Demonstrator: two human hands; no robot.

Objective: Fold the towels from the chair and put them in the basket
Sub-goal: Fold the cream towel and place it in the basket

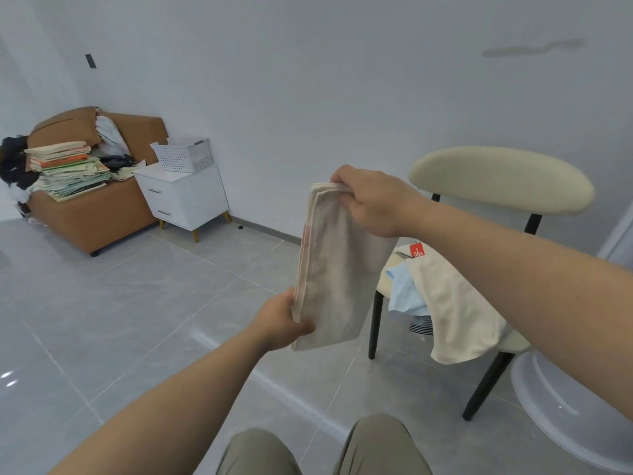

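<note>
A folded beige towel (pixel 337 265) hangs in the air in front of me as a long narrow strip. My right hand (pixel 373 200) grips its top edge, and my left hand (pixel 282 323) pinches its lower left edge. To the right stands a cream chair (pixel 500 180) with black legs. On its seat lie a white towel with a red label (pixel 452 303), a light blue cloth (pixel 406 293) and a striped piece underneath. A white perforated basket (pixel 181 156) sits on a white nightstand (pixel 183 197) at the far left wall.
A brown sofa (pixel 89 214) piled with books (pixel 66 169) and clothes stands beside the nightstand. A translucent plastic tub (pixel 568 413) lies on the floor at the lower right, next to the chair. Grey tiled floor (pixel 137 303) stretches between me and the nightstand.
</note>
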